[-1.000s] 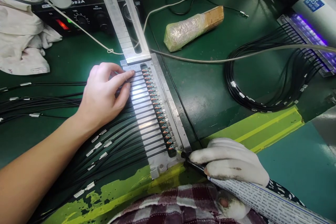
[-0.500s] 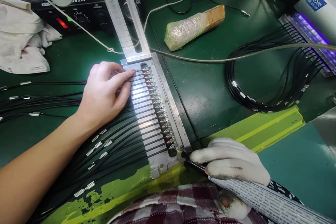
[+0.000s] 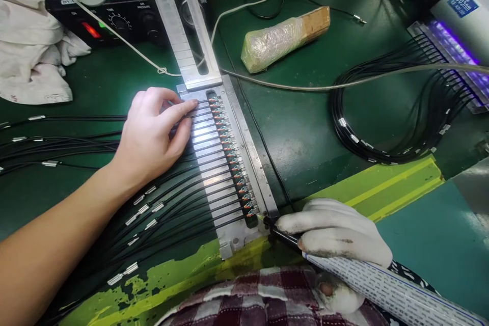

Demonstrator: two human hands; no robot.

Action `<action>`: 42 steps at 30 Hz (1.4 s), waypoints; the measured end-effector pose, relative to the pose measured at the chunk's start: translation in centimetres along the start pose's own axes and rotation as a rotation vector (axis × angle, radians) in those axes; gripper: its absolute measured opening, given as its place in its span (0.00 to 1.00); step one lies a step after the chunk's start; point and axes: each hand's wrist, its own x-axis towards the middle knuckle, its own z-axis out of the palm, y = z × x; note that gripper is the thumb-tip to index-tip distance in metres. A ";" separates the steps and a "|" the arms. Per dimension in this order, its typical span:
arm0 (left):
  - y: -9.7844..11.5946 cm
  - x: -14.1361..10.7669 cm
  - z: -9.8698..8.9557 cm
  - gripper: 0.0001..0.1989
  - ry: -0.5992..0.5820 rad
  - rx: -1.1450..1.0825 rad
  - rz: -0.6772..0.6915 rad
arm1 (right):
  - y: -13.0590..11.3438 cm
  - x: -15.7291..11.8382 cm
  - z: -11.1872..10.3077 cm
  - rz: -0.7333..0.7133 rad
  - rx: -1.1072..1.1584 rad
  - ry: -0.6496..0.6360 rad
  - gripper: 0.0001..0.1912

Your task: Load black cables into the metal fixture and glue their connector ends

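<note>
My left hand (image 3: 153, 135) is bare and lies at the far end of a metal fixture (image 3: 225, 249). Its index fingertip touches the uppermost black cable (image 3: 204, 103); the thumb is bent a little apart below it. Several black cables lie side by side across the fixture, their orange and silver ends (image 3: 237, 167) in a row over a slot. My right hand (image 3: 340, 234), in a worn white glove with bare fingertips, grips a dispensing syringe (image 3: 367, 280) with a printed white barrel and black front. The syringe's yellowish tip is at the nearest cable end; whether it touches is unclear.
Behind the fixture stands a black dispenser box (image 3: 130, 25) with dials. A film-wrapped block (image 3: 275, 41) lies beyond it. At right, coiled black cables (image 3: 340, 132) run to a lamp unit (image 3: 458, 5) glowing violet. A clear hose (image 3: 298, 87) crosses the table.
The view has shifted very slightly. Both hands, the syringe and the cables look almost the same as before.
</note>
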 end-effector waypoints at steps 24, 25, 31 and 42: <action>-0.2 0.0 0.2 0.18 0.017 -0.016 0.011 | -0.3 0.2 -0.7 0.021 -0.006 -0.090 0.16; -0.2 0.0 0.2 0.18 0.019 -0.018 0.009 | -0.3 0.3 -0.7 0.024 -0.004 -0.108 0.16; -0.3 -0.1 0.3 0.17 0.024 -0.025 -0.001 | -0.2 0.2 -0.3 0.010 -0.005 -0.020 0.18; 0.0 0.0 -0.1 0.16 -0.028 -0.062 -0.073 | 0.2 -0.1 -0.1 0.020 0.018 0.005 0.15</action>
